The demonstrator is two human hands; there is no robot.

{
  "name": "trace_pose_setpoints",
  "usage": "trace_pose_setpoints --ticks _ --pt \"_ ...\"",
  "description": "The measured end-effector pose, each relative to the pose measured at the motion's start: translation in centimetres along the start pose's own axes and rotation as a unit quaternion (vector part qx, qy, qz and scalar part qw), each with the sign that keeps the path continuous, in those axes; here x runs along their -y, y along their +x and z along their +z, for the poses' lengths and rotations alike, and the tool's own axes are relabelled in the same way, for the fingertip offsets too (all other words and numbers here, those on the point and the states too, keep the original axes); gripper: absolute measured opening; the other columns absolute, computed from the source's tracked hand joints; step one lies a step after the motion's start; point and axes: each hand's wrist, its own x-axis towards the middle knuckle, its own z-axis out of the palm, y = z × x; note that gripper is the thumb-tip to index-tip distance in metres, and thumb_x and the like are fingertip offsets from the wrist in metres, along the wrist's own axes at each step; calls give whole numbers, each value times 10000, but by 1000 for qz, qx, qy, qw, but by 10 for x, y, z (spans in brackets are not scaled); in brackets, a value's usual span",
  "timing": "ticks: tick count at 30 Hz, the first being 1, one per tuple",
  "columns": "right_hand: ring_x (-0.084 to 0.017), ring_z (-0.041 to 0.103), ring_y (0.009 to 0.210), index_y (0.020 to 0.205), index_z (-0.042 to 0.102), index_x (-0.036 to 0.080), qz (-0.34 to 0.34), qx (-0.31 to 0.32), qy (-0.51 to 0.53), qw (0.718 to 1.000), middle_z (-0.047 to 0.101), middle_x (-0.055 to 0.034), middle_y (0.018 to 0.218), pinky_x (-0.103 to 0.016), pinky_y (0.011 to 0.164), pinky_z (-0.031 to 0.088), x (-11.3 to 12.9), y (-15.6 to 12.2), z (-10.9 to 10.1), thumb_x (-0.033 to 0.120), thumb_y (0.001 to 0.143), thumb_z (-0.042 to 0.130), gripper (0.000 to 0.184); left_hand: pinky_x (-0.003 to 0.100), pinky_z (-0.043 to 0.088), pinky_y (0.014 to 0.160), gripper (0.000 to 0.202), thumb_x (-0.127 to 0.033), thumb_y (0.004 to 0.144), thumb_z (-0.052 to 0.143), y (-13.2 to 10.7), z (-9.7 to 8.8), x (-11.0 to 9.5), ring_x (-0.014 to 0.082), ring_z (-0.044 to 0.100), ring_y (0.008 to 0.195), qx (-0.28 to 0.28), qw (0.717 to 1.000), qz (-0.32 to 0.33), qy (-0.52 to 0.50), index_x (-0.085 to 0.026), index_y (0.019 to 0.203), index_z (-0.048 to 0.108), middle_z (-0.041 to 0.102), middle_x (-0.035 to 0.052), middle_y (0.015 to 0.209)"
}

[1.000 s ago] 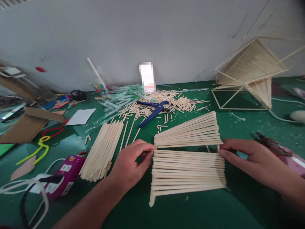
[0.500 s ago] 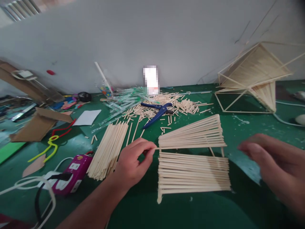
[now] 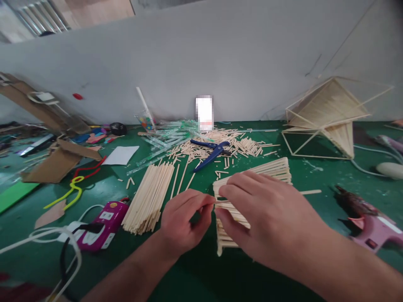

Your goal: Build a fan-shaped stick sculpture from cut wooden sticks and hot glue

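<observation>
Left hand (image 3: 186,222) has thumb and forefinger pinched together at the left edge of a stick panel (image 3: 274,168), probably on a thin stick (image 3: 311,192) whose far tip juts out beyond the right hand (image 3: 269,205). That right hand arches across the panel, thumb and fingers parted around its left end; whether it grips anything I cannot tell, and it blocks most of the panel from sight. Behind everything rises a grey wall (image 3: 252,54), and the panel lies near the middle of a green table (image 3: 198,283). A large stick frame (image 3: 333,105) stands far right. A heap of cut pieces (image 3: 248,147) lies beyond the panel, beside clear wrappers (image 3: 170,135), with blue cutters (image 3: 210,159) resting on it. A bundle of long sticks (image 3: 147,197) sits beyond the left hand, a pink glue gun (image 3: 378,235) to the right of the right hand. Farther left are folded cardboard (image 3: 53,165), a magenta power strip (image 3: 118,218) and white paper (image 3: 121,155). The power strip's round sticker (image 3: 112,204) is too small to read.
</observation>
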Motion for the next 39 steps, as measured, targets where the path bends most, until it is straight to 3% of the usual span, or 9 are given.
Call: trace_pose_setpoints --ticks 10,24,39 --pt "-150 485 597 739 581 199 63 135 32 988 550 -1 686 -314 542 208 -6 0 21 245 865 430 202 265 521 642 198 -40 775 561 -5 3 2 155 629 731 2 1000 1 -5 -161 920 619 682 64 802" --pt "-121 421 564 680 574 187 40 77 60 994 524 10 630 -312 541 200 -12 -6 35 232 868 436 238 251 509 629 209 9 729 589 -6 4 1 142 616 694 -43 999 13 -18 -127 879 638 671 59 762" --pt "-124 428 562 674 575 184 -3 39 29 999 519 7 625 -316 537 211 -15 -8 39 244 875 439 251 236 505 643 215 15 733 600 -8 4 2 133 617 716 -35 998 -8 -59 -123 891 647 672 57 781"
